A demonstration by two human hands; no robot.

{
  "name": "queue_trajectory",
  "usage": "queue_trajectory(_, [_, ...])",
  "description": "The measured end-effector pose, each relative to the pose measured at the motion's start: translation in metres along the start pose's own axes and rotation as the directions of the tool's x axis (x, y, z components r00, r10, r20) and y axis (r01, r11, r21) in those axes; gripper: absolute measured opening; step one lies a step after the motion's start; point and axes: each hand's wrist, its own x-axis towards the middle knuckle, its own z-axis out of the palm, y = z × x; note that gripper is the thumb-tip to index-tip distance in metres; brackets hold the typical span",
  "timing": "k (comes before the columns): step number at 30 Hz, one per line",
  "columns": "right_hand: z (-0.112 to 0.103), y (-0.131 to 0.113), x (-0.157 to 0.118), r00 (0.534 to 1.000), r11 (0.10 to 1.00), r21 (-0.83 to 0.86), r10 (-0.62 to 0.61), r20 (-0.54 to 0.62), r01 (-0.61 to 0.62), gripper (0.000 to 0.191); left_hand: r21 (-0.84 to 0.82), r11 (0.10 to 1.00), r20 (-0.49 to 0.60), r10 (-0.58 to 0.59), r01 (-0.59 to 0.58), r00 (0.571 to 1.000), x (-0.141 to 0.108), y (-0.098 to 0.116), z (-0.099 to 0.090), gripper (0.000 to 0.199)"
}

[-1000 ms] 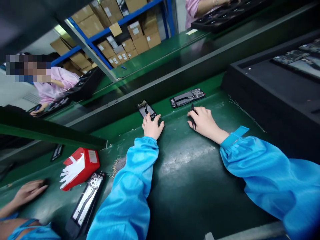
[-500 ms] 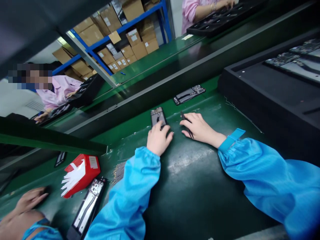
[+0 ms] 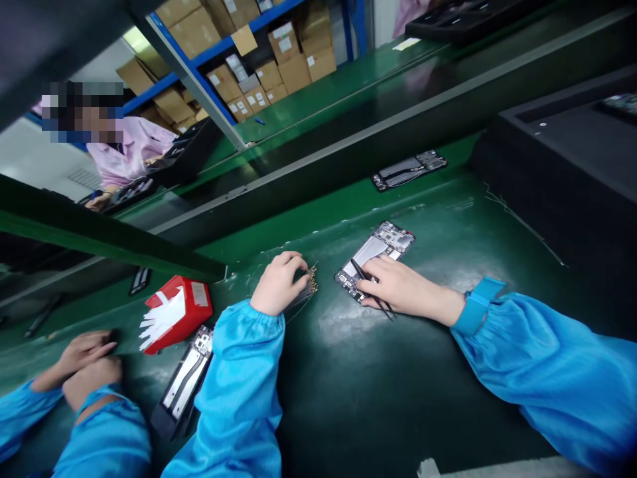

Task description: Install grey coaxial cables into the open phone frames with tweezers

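My left hand (image 3: 279,284) is closed round a bundle of thin cables (image 3: 310,284) with gold-coloured ends, just left of an opened phone; its fingers partly hide the bundle. In my right hand (image 3: 393,287) is a pair of black tweezers (image 3: 384,304), lying across the palm side with its tips toward me. That hand rests over the lower edge of the opened phone (image 3: 371,251), which lies tilted on the green mat with its circuit boards and silver middle showing. Whether my right fingers also grip the phone is partly hidden.
Another opened phone (image 3: 411,170) lies farther back. A black foam tray (image 3: 542,179) stands at right. To the left are a red box (image 3: 199,307) with white strips, another phone (image 3: 186,378) and a co-worker's hands (image 3: 92,365). A green post (image 3: 124,239) crosses at left.
My left hand has left the phone and moved left, and now holds the cable bundle, which has shifted rightward. The phone has come nearer, under my right hand. The view has shifted.
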Motion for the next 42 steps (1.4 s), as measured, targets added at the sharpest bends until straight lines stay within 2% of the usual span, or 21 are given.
queue_trajectory(5, [0.002,-0.013,-0.002,0.999,0.998,0.055,0.027,0.045,-0.029,0.020,0.101,0.994,0.010,-0.045,0.044,0.999,0.005,0.010,0.013,0.008])
queue_trajectory(10, [0.003,-0.019,-0.003,0.999,0.997,0.074,0.029,0.045,-0.033,0.019,0.141,0.989,0.052,-0.041,0.034,0.998,0.005,0.016,0.012,0.005])
queue_trajectory(17, [0.002,-0.020,-0.002,0.988,0.990,0.018,0.141,0.063,-0.142,0.020,0.037,0.996,-0.054,0.085,-0.083,0.995,0.004,0.032,0.013,0.009])
queue_trajectory(20, [0.000,-0.019,-0.002,0.971,0.968,0.079,0.236,0.046,-0.239,0.019,-0.061,0.987,-0.110,0.143,-0.150,0.984,0.003,0.047,0.020,0.010])
queue_trajectory(22, [-0.001,-0.017,-0.001,0.953,0.925,0.241,0.302,0.002,-0.293,0.022,-0.128,0.972,-0.129,0.180,-0.196,0.975,0.002,0.058,0.027,0.011])
queue_trajectory(25, [-0.005,-0.011,0.001,0.915,0.782,0.537,0.400,-0.045,-0.316,0.022,-0.219,0.940,-0.154,0.231,-0.261,0.961,0.002,0.067,0.038,0.013])
queue_trajectory(28, [-0.012,-0.008,0.005,0.857,0.618,0.674,0.513,0.045,-0.405,0.022,-0.277,0.923,-0.189,0.221,-0.268,0.957,0.002,0.066,0.045,0.013])
queue_trajectory(30, [-0.015,-0.007,0.008,0.830,0.563,0.694,0.551,0.089,-0.449,0.021,-0.286,0.923,-0.205,0.202,-0.256,0.958,0.002,0.063,0.046,0.011])
queue_trajectory(32, [-0.016,-0.008,0.011,0.827,0.568,0.689,0.557,0.081,-0.450,0.021,-0.279,0.926,-0.209,0.202,-0.256,0.957,0.002,0.061,0.046,0.010])
queue_trajectory(38, [-0.010,-0.008,0.010,0.863,0.661,0.610,0.499,0.079,-0.438,0.017,-0.242,0.933,-0.219,0.216,-0.267,0.952,0.001,0.063,0.048,0.010])
queue_trajectory(42, [-0.009,-0.008,0.008,0.863,0.673,0.611,0.504,0.035,-0.418,0.014,-0.165,0.952,-0.196,0.226,-0.259,0.954,-0.001,0.067,0.047,0.012])
